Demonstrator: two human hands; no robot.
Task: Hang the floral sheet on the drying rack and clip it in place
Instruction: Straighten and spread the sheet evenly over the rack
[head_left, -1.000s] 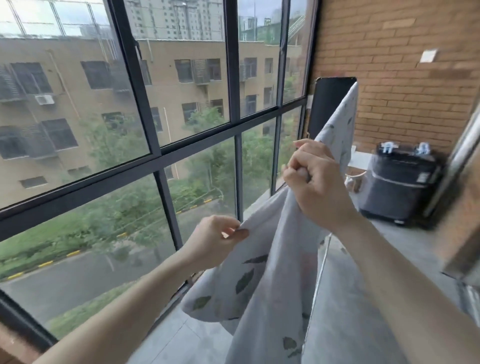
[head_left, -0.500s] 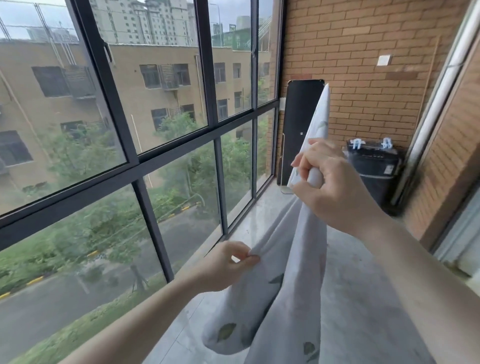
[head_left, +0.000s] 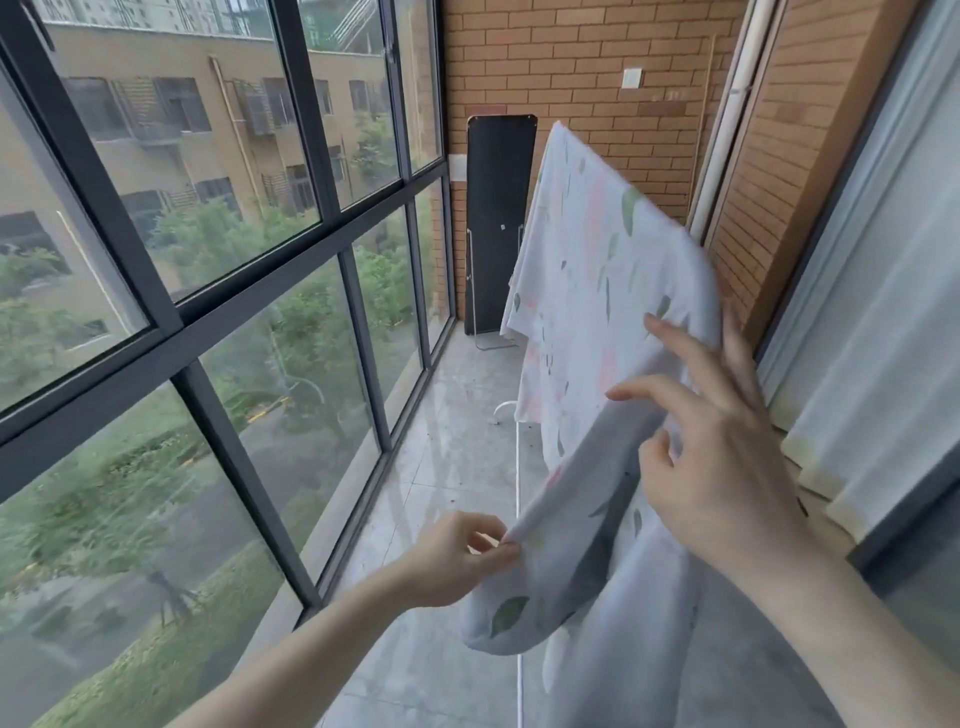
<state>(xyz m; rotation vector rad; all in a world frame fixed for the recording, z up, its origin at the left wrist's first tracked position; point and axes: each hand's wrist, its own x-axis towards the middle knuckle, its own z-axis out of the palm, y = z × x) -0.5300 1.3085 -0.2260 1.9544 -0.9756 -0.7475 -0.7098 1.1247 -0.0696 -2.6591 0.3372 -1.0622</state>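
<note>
From the head camera, the sheet (head_left: 597, 291) is draped over the drying rack (head_left: 518, 467), of which only a thin white rail and a curved white foot show along the sheet's window-side edge. The cloth is white with green leaves and faint pink patches, and it hangs in folds down past both hands.

The left hand (head_left: 457, 558) pinches the sheet's lower edge between thumb and curled fingers (head_left: 491, 540); from the fingertips the cloth rises up and away toward the rack's top, and a rounded fold sags just below them.

The right hand (head_left: 722, 457) is spread, fingers (head_left: 670, 332) straight and apart, held against the near face of the sheet. The cloth curves over the top of the fingertips and falls behind the palm; whether the thumb catches any cloth cannot be told.

Beyond the fingers, a black panel (head_left: 498, 223) leans upright against the brick wall (head_left: 582, 57). To the left of the left hand run the dark-framed windows (head_left: 208, 260), above a pale tiled floor (head_left: 441, 467).
</note>
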